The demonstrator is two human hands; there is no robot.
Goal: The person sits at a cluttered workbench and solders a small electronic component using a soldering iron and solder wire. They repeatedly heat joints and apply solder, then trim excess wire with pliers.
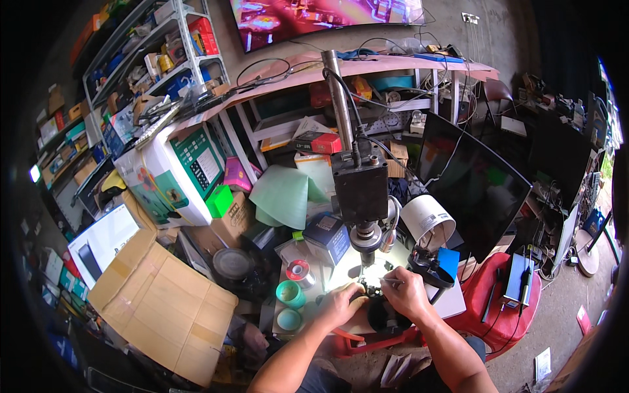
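Under a bright lamp lies a small dark part [371, 287], too small and glary to name. My left hand [342, 305] pinches it from the left with thumb and fingers. On the other side my right hand [407, 296] grips a thin metal tool [394, 280], possibly tweezers, whose tip points at the part. Directly above both hands hangs a microscope [360, 190] with a black body, its lens [365, 237] aimed down at the lit spot. A dark round object [386, 317] sits just below my hands, partly hidden by them.
To the left stand a red-rimmed solder spool [298, 270] and green tubs [289, 295]. An opened cardboard box [164, 304] lies farther left. On a red stool [517, 291] at right rests a blue soldering station [517, 281]. A large dark screen [472, 187] leans behind a white cylinder [426, 219].
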